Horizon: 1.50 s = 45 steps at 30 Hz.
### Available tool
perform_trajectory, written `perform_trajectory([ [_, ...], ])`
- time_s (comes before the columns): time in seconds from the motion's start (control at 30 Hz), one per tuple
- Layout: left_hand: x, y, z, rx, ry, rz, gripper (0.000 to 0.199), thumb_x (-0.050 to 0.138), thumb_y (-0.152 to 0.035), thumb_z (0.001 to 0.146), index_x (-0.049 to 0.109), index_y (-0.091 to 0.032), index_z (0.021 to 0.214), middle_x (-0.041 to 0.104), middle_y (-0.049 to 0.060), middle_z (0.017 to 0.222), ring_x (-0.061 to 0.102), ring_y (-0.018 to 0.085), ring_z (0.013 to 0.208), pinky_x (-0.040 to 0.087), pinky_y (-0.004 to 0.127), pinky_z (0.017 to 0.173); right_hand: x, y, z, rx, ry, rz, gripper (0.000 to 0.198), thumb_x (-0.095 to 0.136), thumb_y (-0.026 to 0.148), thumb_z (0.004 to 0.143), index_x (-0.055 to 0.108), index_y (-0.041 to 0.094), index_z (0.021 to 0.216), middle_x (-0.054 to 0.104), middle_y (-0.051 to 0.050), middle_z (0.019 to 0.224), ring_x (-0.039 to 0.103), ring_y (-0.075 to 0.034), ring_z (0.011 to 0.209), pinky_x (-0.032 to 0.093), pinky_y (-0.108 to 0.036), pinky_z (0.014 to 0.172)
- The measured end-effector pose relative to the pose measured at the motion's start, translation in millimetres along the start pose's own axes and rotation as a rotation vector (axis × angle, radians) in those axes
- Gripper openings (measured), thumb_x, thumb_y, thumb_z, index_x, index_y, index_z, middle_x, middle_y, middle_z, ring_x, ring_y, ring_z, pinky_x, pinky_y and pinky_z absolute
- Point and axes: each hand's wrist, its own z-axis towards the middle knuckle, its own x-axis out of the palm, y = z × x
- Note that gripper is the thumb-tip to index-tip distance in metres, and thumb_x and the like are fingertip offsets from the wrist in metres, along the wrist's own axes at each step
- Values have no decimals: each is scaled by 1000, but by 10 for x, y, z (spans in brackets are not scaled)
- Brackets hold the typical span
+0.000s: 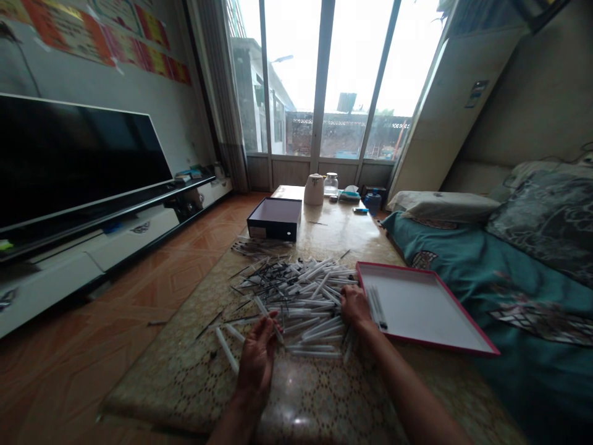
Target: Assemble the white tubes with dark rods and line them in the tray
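Note:
My left hand point(260, 346) is closed on a slim white pen barrel point(262, 306), tilted up between thumb and fingers. Over the right edge of a pile of white pen barrels point(315, 278), my right hand point(356, 304) has its fingers curled in. What it grips, if anything, is hidden. Thin dark sticks, like pen refills point(266, 275), lie across the pile's left side. Just right of my right hand is a shallow red-rimmed box lid point(430, 309), holding a few pens with dark ends point(377, 307) along its left wall.
A dark open box point(273, 225) stands beyond the pile on the patterned table point(315, 395). Farther back are a pale kettle point(314, 190), a glass jar point(330, 184) and a tissue pack point(349, 194). A green-covered sofa point(426, 247) borders the right side.

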Motion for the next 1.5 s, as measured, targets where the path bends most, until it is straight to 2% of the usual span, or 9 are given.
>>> perform_trajectory([
  [0.23,34,144,-115,-185,30,-139,15,61,-26,77,64,-21,91,72,2,86,69,16,80,57,30,76,-1,-15,51,5,26,32,9,60,9,70,64,17,70,64,-6,78,59,-18,77,40,-25,70],
  [0.47,13,142,-114,-187,43,-247,8,57,-21,81,61,-21,88,70,1,82,68,15,82,55,30,83,-32,14,-8,-15,4,103,12,59,9,70,64,18,75,64,-4,76,59,-16,75,40,-23,70],
  [0.7,35,136,-140,-183,42,-294,14,64,-29,77,58,-21,86,69,1,79,67,15,78,54,30,77,-221,104,-205,-82,-63,178,16,47,15,81,63,17,79,64,-8,86,58,-19,83,42,-26,75],
  [0.83,108,63,-213,-20,127,-127,24,61,-38,79,60,-20,93,64,-1,70,62,14,65,52,28,68,-349,152,-470,-130,-64,263,18,45,19,84,63,18,82,64,-5,83,60,-17,78,44,-25,72],
  [0.9,131,-12,-240,112,172,70,25,57,-37,82,62,-19,100,62,-1,69,59,14,64,50,27,66,-424,186,-630,-161,-57,383,17,46,20,84,63,18,84,64,-5,83,61,-17,79,44,-25,72],
  [1.0,92,-149,-221,344,267,433,26,53,-33,85,66,-21,103,63,3,80,60,17,76,48,29,72,-567,250,-848,-219,-10,535,18,47,22,85,65,19,88,64,-4,83,60,-17,75,45,-25,68],
  [1.17,-140,-244,-68,598,353,923,28,46,-26,87,68,-25,104,61,6,83,58,21,82,48,34,75,-780,336,-1050,-301,23,590,14,51,20,83,65,19,82,59,-2,74,56,-14,67,43,-24,64],
  [1.3,-266,-198,10,700,387,1098,30,45,-22,87,68,-25,105,60,7,83,57,21,82,46,34,74,-846,373,-1082,-348,27,496,13,53,18,82,65,21,81,59,-1,74,56,-15,72,40,-26,70],
  [1.5,-237,-191,4,761,413,1131,30,43,-21,89,68,-24,105,60,6,82,57,19,79,46,31,70,-858,419,-1070,-393,79,407,14,53,14,81,65,22,80,60,-1,78,55,-16,76,38,-27,71],
])
